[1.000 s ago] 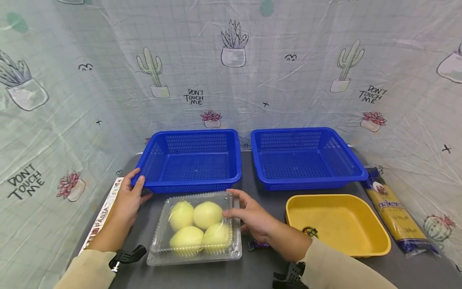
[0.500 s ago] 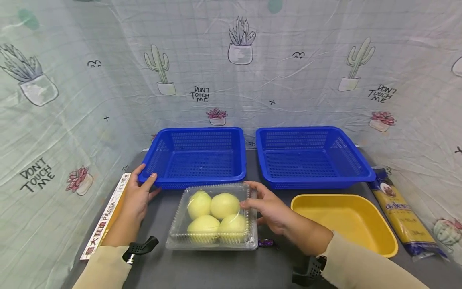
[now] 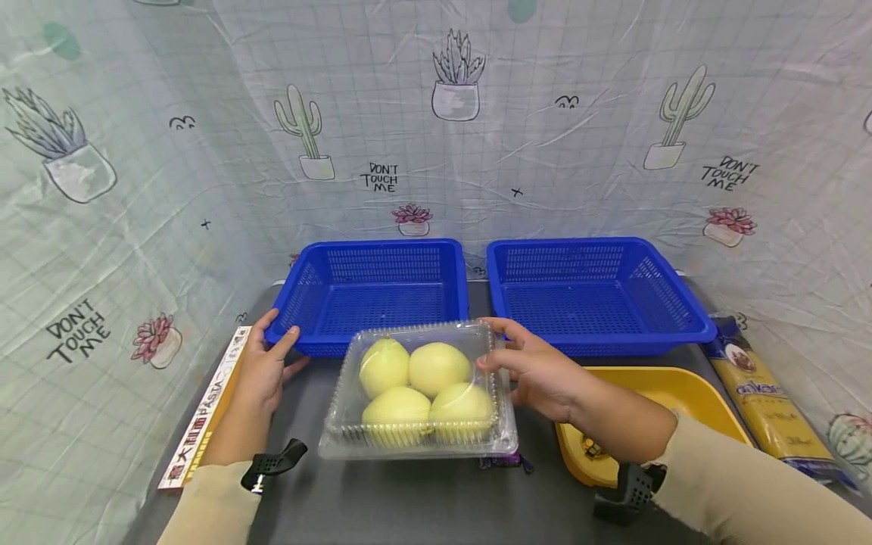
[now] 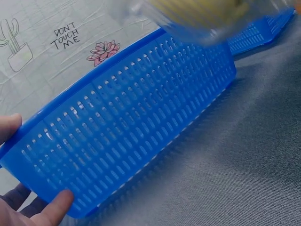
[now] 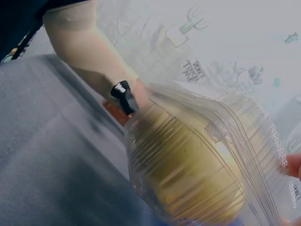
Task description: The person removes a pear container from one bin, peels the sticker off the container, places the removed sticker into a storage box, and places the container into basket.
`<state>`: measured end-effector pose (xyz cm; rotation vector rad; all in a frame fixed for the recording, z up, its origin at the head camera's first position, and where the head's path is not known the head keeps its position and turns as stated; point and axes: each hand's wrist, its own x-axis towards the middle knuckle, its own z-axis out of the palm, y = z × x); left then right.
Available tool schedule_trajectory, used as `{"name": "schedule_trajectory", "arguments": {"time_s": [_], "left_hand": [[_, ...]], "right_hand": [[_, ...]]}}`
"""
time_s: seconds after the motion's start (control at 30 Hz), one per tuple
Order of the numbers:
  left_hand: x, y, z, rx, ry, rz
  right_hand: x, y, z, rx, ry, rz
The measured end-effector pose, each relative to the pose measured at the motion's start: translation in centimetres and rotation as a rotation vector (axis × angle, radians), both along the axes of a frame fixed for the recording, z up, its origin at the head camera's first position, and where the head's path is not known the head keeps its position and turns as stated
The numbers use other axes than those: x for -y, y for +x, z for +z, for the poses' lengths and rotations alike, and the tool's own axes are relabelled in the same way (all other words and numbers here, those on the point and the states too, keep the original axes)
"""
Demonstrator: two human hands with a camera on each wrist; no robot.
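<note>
My left hand [image 3: 262,371] grips the front left corner of the left blue basket [image 3: 381,303]. In the left wrist view its thumb lies over the rim and its other fingers are below, against the basket [image 4: 131,122]. My right hand [image 3: 545,371] holds the right side of a clear plastic clamshell box [image 3: 415,452]. Several round pale yellow-green fruits or vegetables [image 3: 439,369] lie inside, their exact kind unclear. The box hangs tilted above the table, in front of the left basket. Across the right wrist view the closed box [image 5: 188,160] shows large, with fingertips [image 5: 294,165] at its edge.
A second blue basket [image 3: 579,303] stands at the back right. In front of it is a yellow tray [image 3: 715,409] holding a small round dark item [image 3: 593,446]. A pasta bag [image 3: 770,401] lies far right, a pasta box [image 3: 204,412] far left. A purple wrapper [image 3: 504,459] lies partly behind the clamshell.
My right hand has raised the clamshell box off the table and moved it right and toward the left basket. My left hand stays on the basket corner. The head view has shifted slightly.
</note>
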<state>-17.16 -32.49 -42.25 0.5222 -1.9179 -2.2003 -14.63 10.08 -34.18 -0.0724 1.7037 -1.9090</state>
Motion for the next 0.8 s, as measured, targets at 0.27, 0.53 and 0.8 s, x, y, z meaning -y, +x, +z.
{"name": "schedule_trajectory", "arguments": {"time_s": [0.27,0.53,0.8], "left_hand": [[0.1,-0.2,-0.2,0.009,-0.006,0.000],[0.1,-0.2,-0.2,0.045,-0.069,0.014],[0.4,-0.2,0.1,0.085,-0.036,0.017]], "right_hand": [[0.0,-1.1,2.8,-0.003,-0.020,0.025],[1.0,-3.0,6.2,-0.010,-0.034,0.000],[3.3,-6.2,7.6,-0.001,-0.039,-0.052]]}}
